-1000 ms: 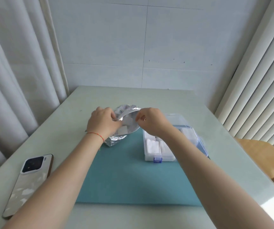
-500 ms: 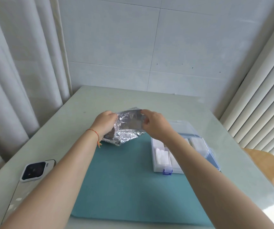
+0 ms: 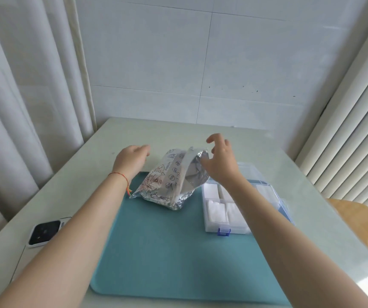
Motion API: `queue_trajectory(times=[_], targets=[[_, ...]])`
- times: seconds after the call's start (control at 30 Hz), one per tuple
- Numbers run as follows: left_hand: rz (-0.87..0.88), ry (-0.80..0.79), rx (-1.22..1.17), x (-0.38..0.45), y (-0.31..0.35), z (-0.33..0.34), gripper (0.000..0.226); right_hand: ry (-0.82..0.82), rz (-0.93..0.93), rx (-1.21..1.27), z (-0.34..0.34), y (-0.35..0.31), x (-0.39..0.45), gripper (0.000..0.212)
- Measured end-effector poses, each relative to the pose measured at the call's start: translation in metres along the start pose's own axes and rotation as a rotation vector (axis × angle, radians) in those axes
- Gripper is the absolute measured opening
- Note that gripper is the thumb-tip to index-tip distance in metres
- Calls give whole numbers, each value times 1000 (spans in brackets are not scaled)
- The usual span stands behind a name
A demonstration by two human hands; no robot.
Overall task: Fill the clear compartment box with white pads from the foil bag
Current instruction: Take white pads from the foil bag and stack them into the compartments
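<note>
The crinkled foil bag (image 3: 167, 183) stands on the far edge of the teal mat (image 3: 178, 258), its open mouth turned to the right. My left hand (image 3: 132, 160) hovers just left of the bag with relaxed fingers, apart from it. My right hand (image 3: 221, 162) is at the bag's mouth with fingers spread and loosely bent, holding nothing; the thumb is close to the foil rim. The clear compartment box (image 3: 214, 225) lies open to the right, partly under my right forearm, with white pads (image 3: 216, 211) in its near compartments.
A phone (image 3: 44, 232) lies face down at the table's left edge. The box has a blue latch (image 3: 223, 231) at its front. A wooden chair (image 3: 360, 221) stands beyond the table's right edge. Curtains hang left, blinds right.
Both hands have let go of the foil bag and drawn slightly apart. The bag has settled onto the mat with its printed side showing.
</note>
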State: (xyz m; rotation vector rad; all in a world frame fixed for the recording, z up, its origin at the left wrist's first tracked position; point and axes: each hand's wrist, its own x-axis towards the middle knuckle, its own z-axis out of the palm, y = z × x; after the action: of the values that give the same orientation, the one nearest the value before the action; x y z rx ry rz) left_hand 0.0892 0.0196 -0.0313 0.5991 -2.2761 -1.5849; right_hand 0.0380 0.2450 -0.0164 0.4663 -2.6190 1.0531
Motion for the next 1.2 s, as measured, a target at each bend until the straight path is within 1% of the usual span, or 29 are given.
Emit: queue_trajectory(times=[0.03,0.07,0.13,0.2,0.27,0.33,0.4,0.43,0.53,0.57,0.63,0.67,0.73,0.83,0.97,1.0,1.07,1.13,1.17,1.2], targets=[[-17,-39,30,4,-2,2,23,-33,47,15,-2,3,2,43],[-60,-120,24,6,-3,6,14,-83,86,21,-3,6,5,45],[-177,-292,-39,7,-1,11,8,-192,131,32,-5,9,8,32],[-222,-365,-71,9,4,15,8,-253,183,120,-5,10,9,19],[-251,-383,-105,12,7,16,10,-241,205,171,-5,11,7,25],[-296,-441,-110,15,8,15,15,-227,201,200,-2,11,7,33],[-337,-523,-67,14,8,16,17,-219,188,222,3,11,5,33],[-345,-535,-47,13,7,17,20,-216,184,237,6,10,4,33],[-301,-518,-12,9,0,21,37,-188,192,339,12,7,1,29],[-277,-517,-9,8,-2,23,33,-186,201,385,12,5,-1,27],[-247,-509,-20,4,-3,26,17,-184,210,442,13,2,-3,26],[-243,-500,-35,3,-4,28,14,-183,210,443,13,2,-3,26],[-237,-461,-55,1,-6,29,17,-181,205,424,12,4,-5,27],[-228,-360,-121,0,-6,27,20,-162,194,372,4,8,-6,26],[-181,-158,-307,3,-5,20,23,-135,201,312,-7,14,-6,34],[-175,-126,-340,4,-6,19,24,-135,199,295,-7,15,-6,35],[-147,-88,-332,8,-8,18,23,-137,184,272,-9,16,-7,35],[-110,-93,-332,5,-5,18,19,-144,165,250,-10,15,-8,32],[-98,-131,-340,2,-2,16,15,-163,160,241,-12,14,-9,29],[-87,-191,-343,1,-1,16,17,-195,160,224,-13,14,-10,25]])
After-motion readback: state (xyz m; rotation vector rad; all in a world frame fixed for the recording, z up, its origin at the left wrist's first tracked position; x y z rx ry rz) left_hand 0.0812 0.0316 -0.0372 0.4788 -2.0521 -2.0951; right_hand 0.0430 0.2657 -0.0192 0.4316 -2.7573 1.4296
